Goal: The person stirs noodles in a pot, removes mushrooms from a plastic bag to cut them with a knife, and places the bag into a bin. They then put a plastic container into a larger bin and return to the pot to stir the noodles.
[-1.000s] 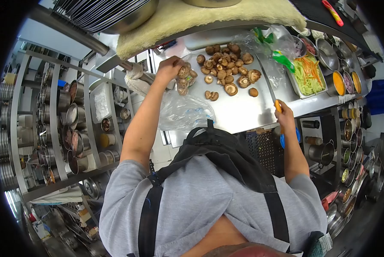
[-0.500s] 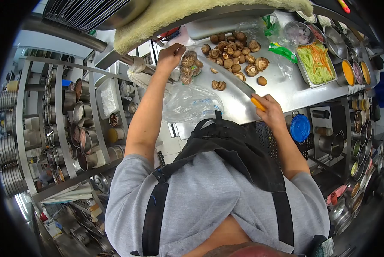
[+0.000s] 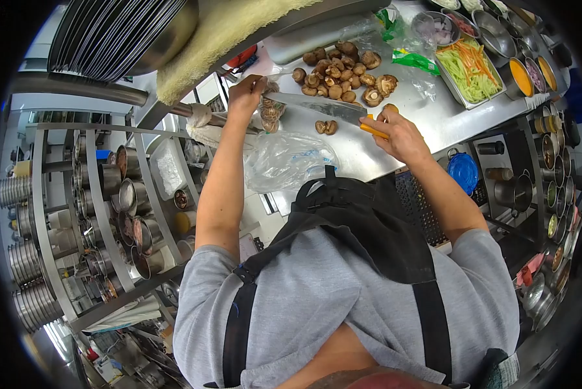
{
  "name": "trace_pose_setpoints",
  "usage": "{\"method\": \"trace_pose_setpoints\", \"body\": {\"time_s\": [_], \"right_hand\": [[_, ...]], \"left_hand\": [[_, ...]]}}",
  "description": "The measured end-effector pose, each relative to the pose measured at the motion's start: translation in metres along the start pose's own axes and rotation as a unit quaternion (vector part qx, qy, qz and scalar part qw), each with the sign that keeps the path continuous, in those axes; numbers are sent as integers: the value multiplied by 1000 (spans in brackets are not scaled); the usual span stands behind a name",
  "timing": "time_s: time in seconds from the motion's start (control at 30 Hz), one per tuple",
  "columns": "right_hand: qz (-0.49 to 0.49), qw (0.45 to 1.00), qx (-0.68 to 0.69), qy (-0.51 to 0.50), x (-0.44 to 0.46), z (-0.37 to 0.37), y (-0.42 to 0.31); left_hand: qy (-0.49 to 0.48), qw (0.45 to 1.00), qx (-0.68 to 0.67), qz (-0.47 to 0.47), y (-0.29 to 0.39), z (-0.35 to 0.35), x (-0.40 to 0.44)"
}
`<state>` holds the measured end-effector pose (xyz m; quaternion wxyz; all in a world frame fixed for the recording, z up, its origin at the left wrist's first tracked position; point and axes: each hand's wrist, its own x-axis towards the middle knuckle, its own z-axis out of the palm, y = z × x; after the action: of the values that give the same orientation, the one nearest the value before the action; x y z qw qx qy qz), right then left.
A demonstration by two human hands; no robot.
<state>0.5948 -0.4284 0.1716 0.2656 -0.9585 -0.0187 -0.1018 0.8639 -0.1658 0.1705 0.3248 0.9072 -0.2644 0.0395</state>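
Note:
My left hand (image 3: 247,97) is closed on the top of a clear plastic bag of mushrooms (image 3: 271,117), held at the left of the steel counter. In my right hand (image 3: 401,136) is a knife (image 3: 323,108) with an orange handle. Its broad blade points left, and the tip reaches the bag beside my left fingers; whether it touches the plastic I cannot tell. Beyond the blade lies a pile of loose brown mushrooms (image 3: 335,79). A couple more mushrooms (image 3: 326,127) sit on the near side of the blade. A crumpled clear plastic bag (image 3: 287,161) lies at the counter's front edge.
To the right stands a metal tray of shredded green and orange vegetables (image 3: 470,71), with several steel bowls (image 3: 494,34) behind it. Green-printed plastic wrapping (image 3: 415,61) lies beside the pile. A rack of pots (image 3: 132,194) is at the left, and a blue lid (image 3: 463,174) hangs below the counter.
My right hand has moved up and slightly left, bringing the knife blade flatter and its tip close to the held bag. My left hand still grips the bag. The view has shifted a little.

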Motion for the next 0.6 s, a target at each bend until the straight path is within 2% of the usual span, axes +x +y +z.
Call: {"method": "trace_pose_setpoints", "body": {"time_s": [0.17,0.33,0.47,0.53,0.6], "right_hand": [[2,999,-34,-26,4,-6,-2],[-45,999,-26,5,12,-2,6],[-43,999,-19,12,22,0,-6],[-6,1000,-15,-18,31,1,-22],[-17,1000,-9,16,45,21,-30]], "left_hand": [[9,999,23,22,2,4,0],[27,995,36,87,4,8,1],[29,990,69,120,8,6,1],[13,987,2,159,14,12,-3],[7,992,28,120,45,12,-10]]}}
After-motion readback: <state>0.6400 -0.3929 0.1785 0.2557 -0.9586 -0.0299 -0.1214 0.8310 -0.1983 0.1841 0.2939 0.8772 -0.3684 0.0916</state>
